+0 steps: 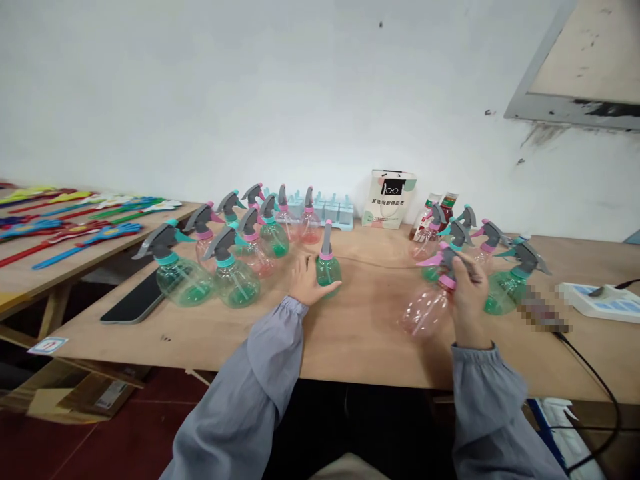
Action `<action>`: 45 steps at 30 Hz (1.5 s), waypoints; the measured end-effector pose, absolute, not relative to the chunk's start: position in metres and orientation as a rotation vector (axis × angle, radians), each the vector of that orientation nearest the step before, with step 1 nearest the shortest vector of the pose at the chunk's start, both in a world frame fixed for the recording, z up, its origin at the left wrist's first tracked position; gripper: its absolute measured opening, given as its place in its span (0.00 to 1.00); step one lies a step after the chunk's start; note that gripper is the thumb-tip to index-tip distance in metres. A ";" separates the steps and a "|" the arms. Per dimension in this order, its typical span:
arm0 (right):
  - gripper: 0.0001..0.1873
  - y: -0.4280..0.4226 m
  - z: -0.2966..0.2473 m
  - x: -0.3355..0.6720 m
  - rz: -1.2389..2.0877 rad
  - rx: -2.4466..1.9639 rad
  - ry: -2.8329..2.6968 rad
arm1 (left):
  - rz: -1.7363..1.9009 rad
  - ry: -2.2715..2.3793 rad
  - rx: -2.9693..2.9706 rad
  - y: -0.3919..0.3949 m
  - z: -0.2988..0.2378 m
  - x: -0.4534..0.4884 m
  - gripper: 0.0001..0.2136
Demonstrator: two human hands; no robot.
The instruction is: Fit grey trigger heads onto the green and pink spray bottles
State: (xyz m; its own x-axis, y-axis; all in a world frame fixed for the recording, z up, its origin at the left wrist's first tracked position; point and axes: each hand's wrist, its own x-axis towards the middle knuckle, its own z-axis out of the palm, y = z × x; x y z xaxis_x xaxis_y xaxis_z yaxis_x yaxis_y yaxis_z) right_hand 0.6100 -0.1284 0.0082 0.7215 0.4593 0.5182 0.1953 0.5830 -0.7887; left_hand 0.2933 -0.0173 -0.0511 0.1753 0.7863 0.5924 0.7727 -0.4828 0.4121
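Observation:
My left hand [306, 283] is wrapped round a green spray bottle [328, 265] with a grey and pink trigger head, standing upright on the wooden table [350, 333]. My right hand [467, 293] grips the neck of a clear pink spray bottle [425, 308], which is tilted with its body pointing left and down over the table. Several more spray bottles stand in a cluster at the left [235, 257]. Another group of spray bottles stands at the right [480, 247].
A dark phone [133, 300] lies near the table's left front edge. A white box [389, 199] and a pale blue mould tray [333, 212] stand by the wall. A white device [603, 300] with a black cable lies at the right. Colourful swatters [75, 220] cover a second table at the left.

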 end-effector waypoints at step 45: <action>0.28 -0.168 -0.039 0.671 -0.776 -0.961 -1.016 | 1.285 1.156 2.322 -0.018 -0.054 0.298 0.39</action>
State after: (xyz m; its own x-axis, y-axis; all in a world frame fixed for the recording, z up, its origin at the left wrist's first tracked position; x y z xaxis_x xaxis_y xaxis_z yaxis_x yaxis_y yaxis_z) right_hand 0.6706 -0.1683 -0.0393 0.3424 -0.0925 0.9350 0.8778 0.3863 -0.2833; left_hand 0.2977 -0.0184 -0.0544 0.2977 0.7394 0.6038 0.5227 -0.6556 0.5450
